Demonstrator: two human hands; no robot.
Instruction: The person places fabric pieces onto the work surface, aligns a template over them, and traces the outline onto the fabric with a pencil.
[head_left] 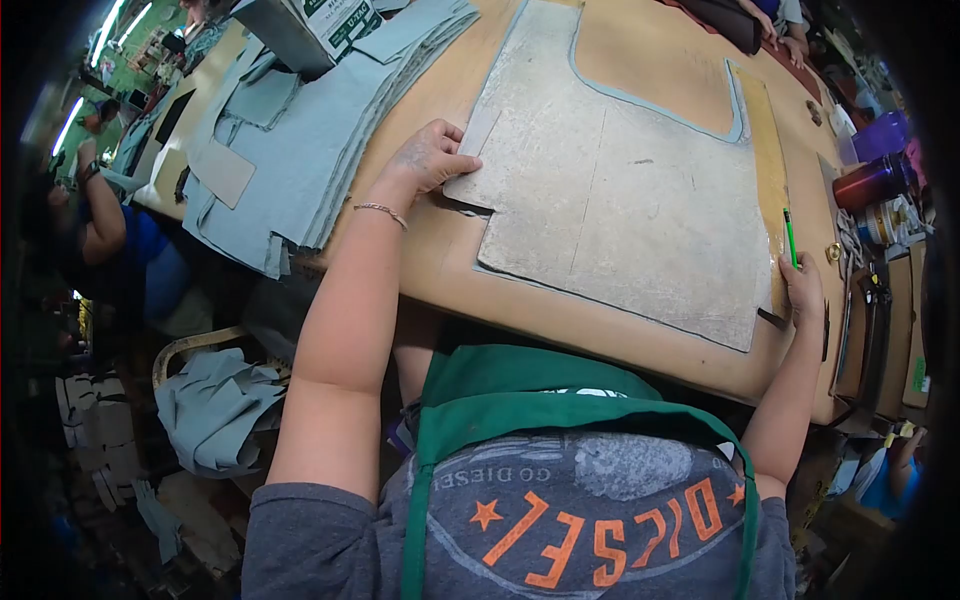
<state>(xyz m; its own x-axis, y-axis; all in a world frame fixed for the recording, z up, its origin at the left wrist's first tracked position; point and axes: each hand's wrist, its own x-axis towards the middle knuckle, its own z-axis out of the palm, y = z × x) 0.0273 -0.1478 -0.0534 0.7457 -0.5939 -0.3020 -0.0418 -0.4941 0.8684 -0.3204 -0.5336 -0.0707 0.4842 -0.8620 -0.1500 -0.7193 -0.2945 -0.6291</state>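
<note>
A large pale grey pattern board (620,190), scuffed and with a deep cutout on its far side, lies flat on the table. Light blue-grey material (655,103) peeks out from under it along the cutout. At the board's left edge, my left hand (432,160) is closed on it, thumb on top; some of the fingers are hidden. My right hand (803,290) is by the right edge, closed around a green pencil (790,238) that points away from me. A yellowish strip (768,170) runs along the board's right side.
Stacked blue-grey sheets (300,150) lie at left, with a metal box (300,30) on them. At right are a dark red tumbler (872,182) and a tape roll (885,222). A chair (165,355) holds more sheets. Other people work at left and far right.
</note>
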